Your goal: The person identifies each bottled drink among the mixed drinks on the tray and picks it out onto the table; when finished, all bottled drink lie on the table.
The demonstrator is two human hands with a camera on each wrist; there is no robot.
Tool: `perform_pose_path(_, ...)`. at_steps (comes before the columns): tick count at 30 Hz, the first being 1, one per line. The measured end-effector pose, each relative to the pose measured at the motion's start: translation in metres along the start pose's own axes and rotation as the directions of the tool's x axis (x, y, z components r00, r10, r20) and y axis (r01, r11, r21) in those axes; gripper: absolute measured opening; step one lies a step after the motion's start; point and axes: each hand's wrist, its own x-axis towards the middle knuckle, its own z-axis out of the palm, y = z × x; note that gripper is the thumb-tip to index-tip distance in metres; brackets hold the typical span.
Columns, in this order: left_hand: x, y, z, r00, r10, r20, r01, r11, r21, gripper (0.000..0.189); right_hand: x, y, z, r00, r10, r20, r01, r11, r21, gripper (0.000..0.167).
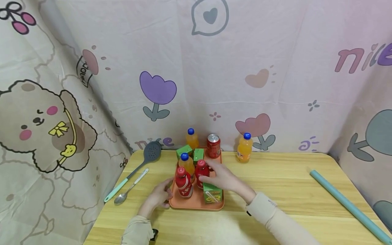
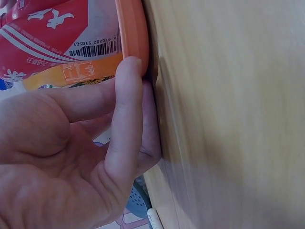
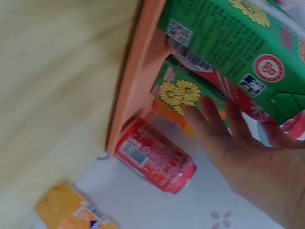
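Note:
My left hand (image 1: 158, 195) is at the left edge of an orange tray (image 1: 196, 205), with a fingertip (image 2: 127, 71) touching its rim in the left wrist view. My right hand (image 1: 225, 177) reaches over the tray, its fingers extended around a red-capped bottle (image 1: 200, 170); whether they touch it I cannot tell. A green drink box (image 1: 213, 195) stands in front of that bottle. Another red bottle (image 1: 184, 183) is near my left hand, with a blue-capped orange juice bottle (image 1: 186, 165) behind it. Farther back are two green boxes (image 1: 184, 151) and a red can (image 1: 213, 146).
One orange juice bottle (image 1: 192, 139) rises behind the boxes; another (image 1: 244, 148) stands on the table right of the tray. A slotted skimmer (image 1: 152, 152) and a spoon (image 1: 131, 186) lie on the left. Along the right edge runs a teal rod (image 1: 346, 202).

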Motion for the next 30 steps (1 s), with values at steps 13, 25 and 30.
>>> perform_pose_path(13,0.001,-0.003,-0.001,1.0,-0.002,-0.009,0.002,1.0,0.016,0.077,0.007,-0.02,0.011,0.986,0.166,-0.01,-0.166,0.983,-0.084,0.064)
perform_pose_path(25,0.002,0.0,0.001,1.0,-0.007,-0.001,0.007,1.0,0.002,0.074,0.007,-0.016,0.015,0.975,0.196,-0.105,-0.198,0.98,-0.008,0.058)
perform_pose_path(30,0.002,-0.001,0.0,1.0,-0.006,0.009,0.006,1.0,-0.018,0.074,0.005,-0.013,0.013,0.962,0.205,-0.182,-0.208,0.978,0.003,0.064)
